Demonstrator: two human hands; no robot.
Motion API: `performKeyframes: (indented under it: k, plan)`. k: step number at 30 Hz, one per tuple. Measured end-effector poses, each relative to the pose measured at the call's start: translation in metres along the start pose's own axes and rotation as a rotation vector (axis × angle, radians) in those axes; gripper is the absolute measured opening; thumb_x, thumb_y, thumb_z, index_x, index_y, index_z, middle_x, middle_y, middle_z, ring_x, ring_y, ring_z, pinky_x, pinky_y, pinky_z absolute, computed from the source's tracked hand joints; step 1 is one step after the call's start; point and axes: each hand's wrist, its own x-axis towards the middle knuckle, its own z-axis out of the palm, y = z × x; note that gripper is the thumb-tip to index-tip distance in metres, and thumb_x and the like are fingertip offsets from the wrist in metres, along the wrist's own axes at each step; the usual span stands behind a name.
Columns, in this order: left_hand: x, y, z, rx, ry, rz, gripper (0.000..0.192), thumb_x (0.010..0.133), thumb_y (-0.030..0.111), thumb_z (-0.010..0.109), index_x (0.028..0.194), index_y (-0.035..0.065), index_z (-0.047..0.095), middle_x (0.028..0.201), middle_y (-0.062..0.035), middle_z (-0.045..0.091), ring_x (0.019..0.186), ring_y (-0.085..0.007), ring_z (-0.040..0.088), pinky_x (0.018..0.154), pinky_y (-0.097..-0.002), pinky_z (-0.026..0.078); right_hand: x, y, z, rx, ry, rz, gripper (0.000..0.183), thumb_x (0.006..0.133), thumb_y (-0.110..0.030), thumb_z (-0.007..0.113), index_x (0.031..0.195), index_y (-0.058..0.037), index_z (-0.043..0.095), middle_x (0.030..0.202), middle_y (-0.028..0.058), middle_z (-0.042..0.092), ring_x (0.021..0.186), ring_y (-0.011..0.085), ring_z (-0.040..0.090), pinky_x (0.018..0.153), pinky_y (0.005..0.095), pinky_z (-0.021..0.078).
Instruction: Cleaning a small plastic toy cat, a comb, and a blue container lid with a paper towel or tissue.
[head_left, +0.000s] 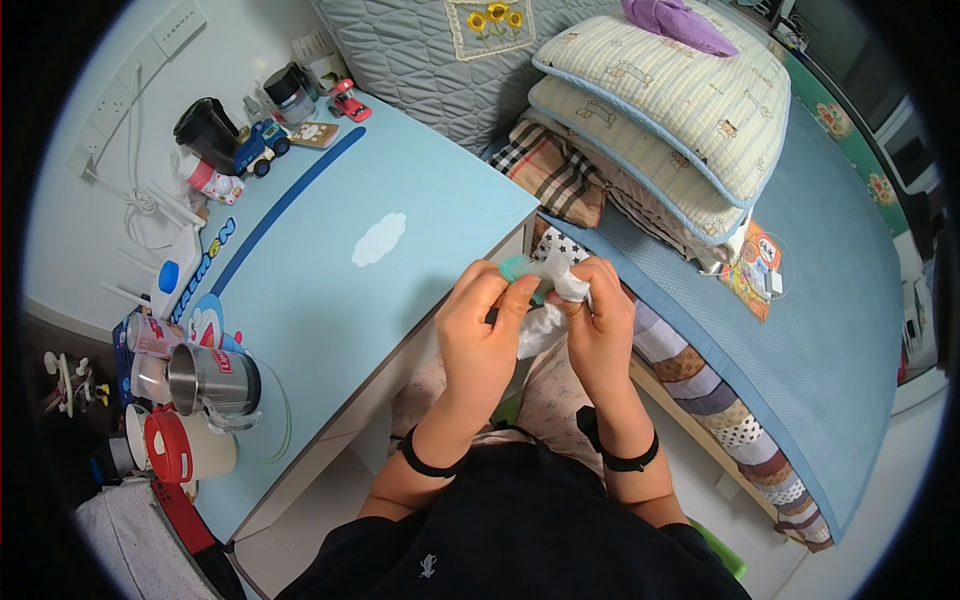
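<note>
Both hands are raised close together above my lap, by the desk's edge. My left hand (480, 326) pinches a small translucent teal item (516, 268) between thumb and fingers; its exact kind is hard to make out. In my right hand (602, 319) is a crumpled white tissue or cloth (568, 279), gripped between thumb and forefinger. More white material (541, 331) hangs below, between the palms. The white material meets the teal item in the gap between the hands. Fingers hide part of both. A black band circles each forearm.
The light blue desk (322, 300) lies to the left, with a steel cup (217, 379), a red-lidded container (169, 446), a white router (176, 270) and a toy truck (262, 146). On the right, a bed (787, 375) carries stacked pillows (660, 105) and a plaid cloth (559, 176).
</note>
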Motion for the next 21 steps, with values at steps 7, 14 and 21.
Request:
performKeyframes:
  k: [7, 14, 21]
  plan:
    - [-0.003, 0.004, 0.002, 0.082, 0.029, 0.030, 0.017, 0.091, 0.011, 0.057, 0.086, -0.0055, 0.062, 0.077, -0.0044, 0.056, 0.063, -0.0094, 0.055, 0.059, -0.0215, 0.046, -0.010, 0.010, 0.013, 0.711, 0.250, 0.572, 0.012, 0.091, -0.011, 0.057, 0.096, 0.0001, 0.057, 0.086, 0.0036, 0.061, 0.079, 0.0126, 0.056, 0.069, 0.0255, 0.0464]
    - [0.007, 0.014, -0.006, -0.263, 0.125, -0.088, 0.018, 0.091, 0.006, 0.055, 0.078, -0.0073, 0.058, 0.072, -0.0027, 0.049, 0.057, -0.0071, 0.051, 0.051, -0.0205, 0.044, -0.004, 0.025, -0.012, 1.310, 0.043, 0.625, 0.040, 0.096, -0.033, 0.046, 0.116, 0.0008, 0.053, 0.105, 0.0115, 0.062, 0.092, 0.0178, 0.059, 0.083, 0.0309, 0.0459]
    - [0.006, 0.017, -0.014, -0.230, 0.088, -0.085, 0.019, 0.092, 0.010, 0.053, 0.084, -0.0056, 0.061, 0.074, -0.0030, 0.050, 0.058, -0.0071, 0.052, 0.051, -0.0200, 0.047, 0.002, 0.014, -0.017, 1.369, -0.011, 0.516, 0.050, 0.097, -0.038, 0.038, 0.127, 0.0022, 0.042, 0.116, 0.0168, 0.057, 0.108, 0.0247, 0.055, 0.093, 0.0363, 0.0424]
